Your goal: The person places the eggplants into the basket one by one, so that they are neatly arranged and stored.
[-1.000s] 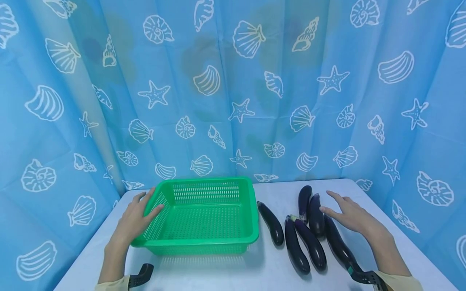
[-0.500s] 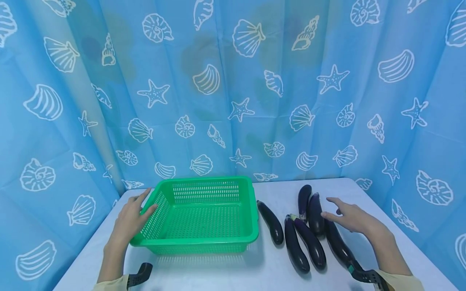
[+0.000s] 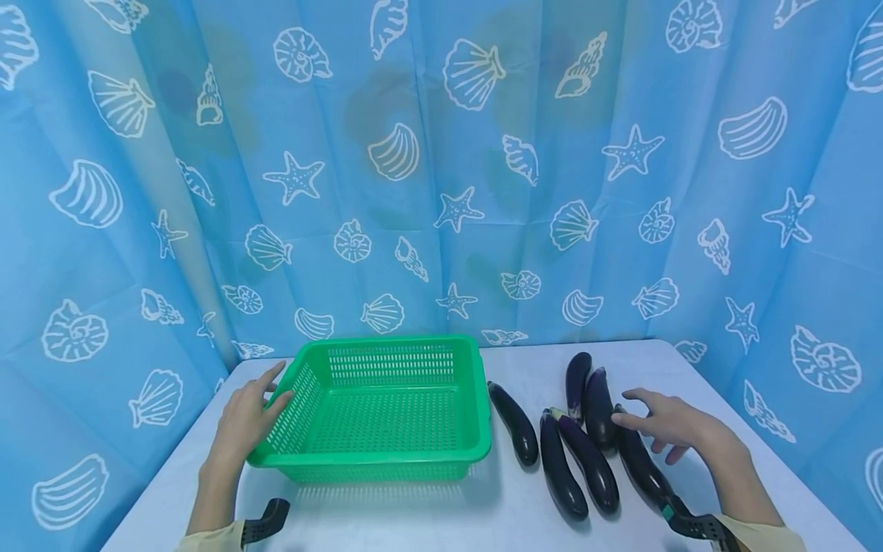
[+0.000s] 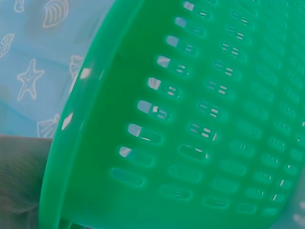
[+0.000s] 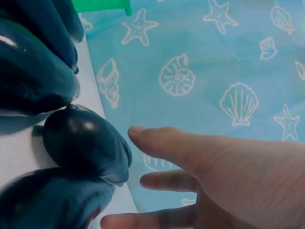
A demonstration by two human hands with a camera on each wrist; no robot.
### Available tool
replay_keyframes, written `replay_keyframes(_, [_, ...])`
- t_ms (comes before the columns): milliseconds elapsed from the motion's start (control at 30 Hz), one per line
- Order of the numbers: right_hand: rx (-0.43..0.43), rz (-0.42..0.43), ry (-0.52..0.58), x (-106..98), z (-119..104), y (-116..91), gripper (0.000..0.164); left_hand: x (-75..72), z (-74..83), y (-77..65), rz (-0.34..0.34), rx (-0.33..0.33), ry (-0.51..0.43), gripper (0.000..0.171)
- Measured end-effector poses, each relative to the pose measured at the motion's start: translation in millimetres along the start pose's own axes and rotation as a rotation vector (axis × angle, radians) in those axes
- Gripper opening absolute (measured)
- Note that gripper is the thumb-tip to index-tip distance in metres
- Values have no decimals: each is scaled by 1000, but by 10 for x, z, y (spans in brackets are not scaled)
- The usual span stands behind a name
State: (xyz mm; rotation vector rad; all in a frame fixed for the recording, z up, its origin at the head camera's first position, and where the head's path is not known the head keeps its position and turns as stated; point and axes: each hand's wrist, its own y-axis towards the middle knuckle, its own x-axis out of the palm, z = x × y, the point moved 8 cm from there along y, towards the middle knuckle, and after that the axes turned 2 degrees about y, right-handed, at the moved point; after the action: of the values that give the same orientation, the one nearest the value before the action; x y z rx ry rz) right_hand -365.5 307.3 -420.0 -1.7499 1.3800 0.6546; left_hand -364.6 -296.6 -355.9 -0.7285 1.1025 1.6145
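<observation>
A green plastic basket (image 3: 386,458), with slotted walls and nothing inside, stands on the white table. My left hand (image 3: 244,418) is at its left wall, thumb and fingers extended near the rim; the left wrist view shows part of the hand behind the basket rim (image 4: 88,90). Whether it touches the rim I cannot tell. Several dark purple eggplants (image 3: 589,464) lie right of the basket. My right hand (image 3: 672,422) hovers over the rightmost eggplant (image 3: 641,464), holding nothing, its fingers loosely bent and spread. In the right wrist view the thumb stands close to an eggplant (image 5: 83,143).
One eggplant (image 3: 513,424) lies apart, close to the basket's right side. A blue curtain (image 3: 441,169) with white shell prints hangs behind and beside the table (image 3: 386,521). A black wrist mount (image 3: 267,521) sits at each cuff.
My right hand has moved slightly down and its fingers have bent more over the eggplants. The left hand has shifted a little left at the rim. Basket and eggplants have stayed in place.
</observation>
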Motion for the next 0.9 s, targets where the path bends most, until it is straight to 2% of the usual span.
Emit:
replay_keyframes(400, [62,-68,38,89,73,2,87,41,-89,20,-27,-56,-31,48])
replay_keyframes(900, [55,-109,74,158,95,-19,88,63,-109,23,-51,-75,-75,46])
